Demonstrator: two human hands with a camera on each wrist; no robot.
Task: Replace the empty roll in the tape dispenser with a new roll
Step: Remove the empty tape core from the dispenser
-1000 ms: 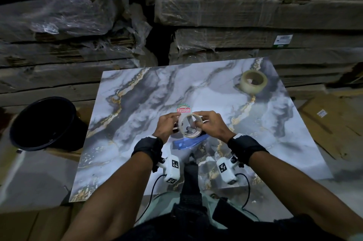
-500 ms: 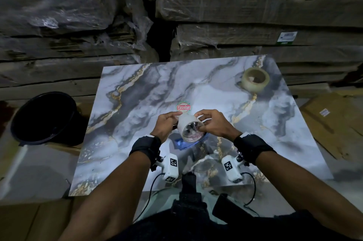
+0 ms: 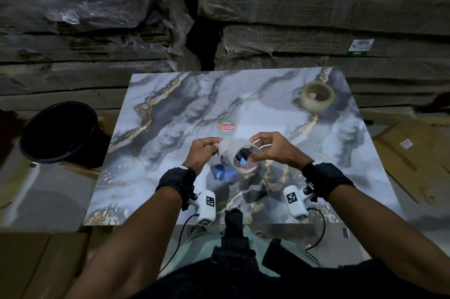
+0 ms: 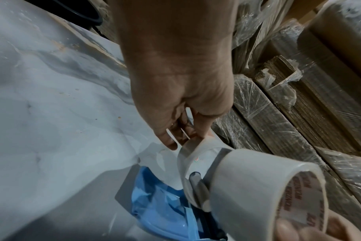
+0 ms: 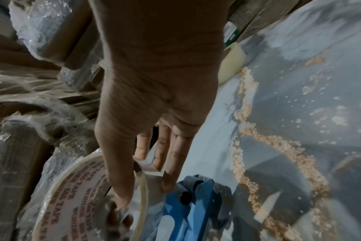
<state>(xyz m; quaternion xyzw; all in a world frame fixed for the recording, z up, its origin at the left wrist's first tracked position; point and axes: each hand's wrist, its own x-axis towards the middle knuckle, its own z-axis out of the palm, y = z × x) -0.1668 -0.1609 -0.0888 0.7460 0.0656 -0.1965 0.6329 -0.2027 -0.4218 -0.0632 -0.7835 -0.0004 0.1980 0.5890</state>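
Both hands hold a pale tape roll (image 3: 231,152) with a red-printed core just above the blue tape dispenser (image 3: 220,172), which lies on the marble table (image 3: 170,116). My left hand (image 3: 216,145) pinches the loose tape end (image 4: 188,146) peeled off the roll (image 4: 247,187). My right hand (image 3: 253,150) grips the roll's rim, thumb at the core (image 5: 72,187) and fingers over the outside. The dispenser's toothed blade (image 5: 220,185) shows in the right wrist view. A second, thicker yellowish roll (image 3: 316,96) stands at the table's back right.
A black bucket (image 3: 60,133) sits on the floor left of the table. Plastic-wrapped stacks of cardboard (image 3: 316,11) rise behind the table. Flat cardboard (image 3: 414,157) lies on the floor to the right. A round red sticker (image 3: 226,126) marks the table's middle.
The roll has tipped so its opening faces down and right. My left hand has drawn the tape end away from the roll, leftward.
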